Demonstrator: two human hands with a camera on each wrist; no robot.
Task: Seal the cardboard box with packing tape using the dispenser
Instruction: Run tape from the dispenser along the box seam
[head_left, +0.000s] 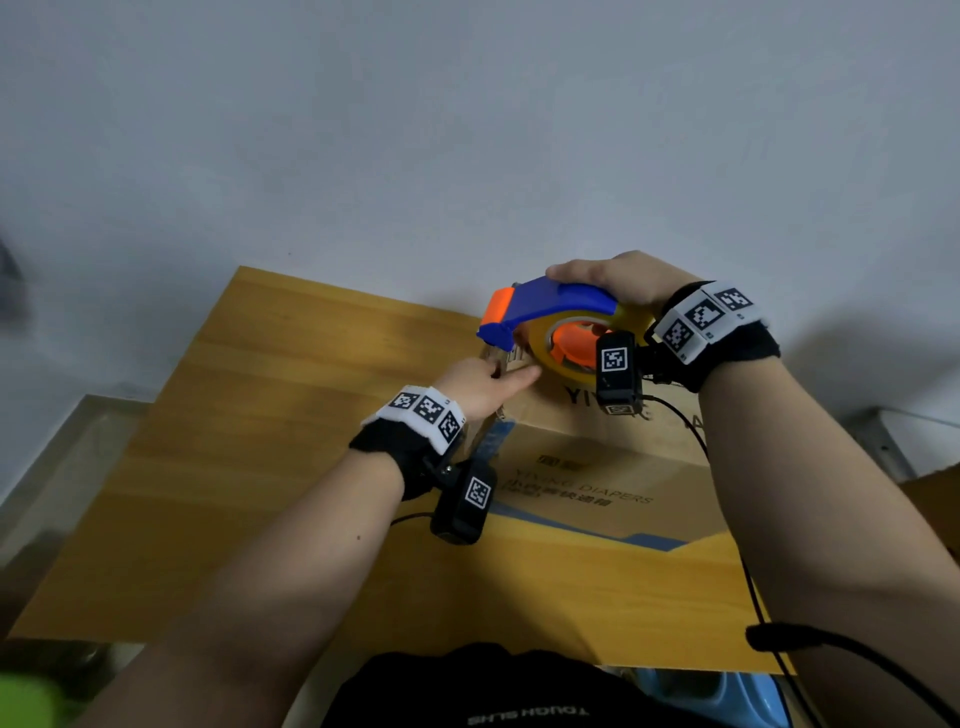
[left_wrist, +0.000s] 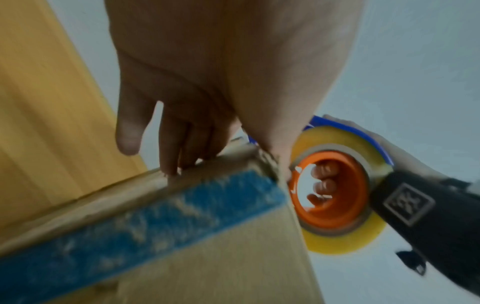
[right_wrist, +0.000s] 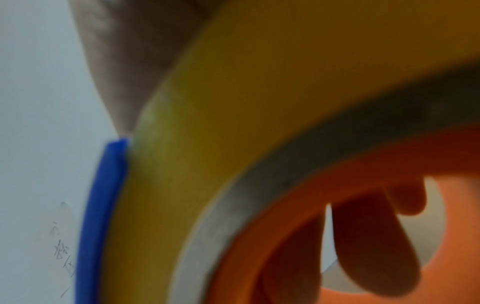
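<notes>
A brown printed cardboard box (head_left: 597, 467) sat on the yellow wooden counter (head_left: 260, 441) at centre frame. The right hand (head_left: 623, 283) gripped the blue-and-orange tape dispenser (head_left: 550, 317), fingers (left_wrist: 323, 185) curled through its core, over the box's far upper corner. The left hand (head_left: 480, 384) pressed that corner, fingers extended.

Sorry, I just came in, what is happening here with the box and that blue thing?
A person is taping a cardboard box shut on a wooden table. The right hand grips a blue and orange tape dispenser loaded with a yellowish tape roll, its fingers curled through the orange hub. The dispenser's front end sits at the box's far upper corner. The left hand rests on that corner, fingers over the edge, apparently steadying the box or the tape end.
</notes>
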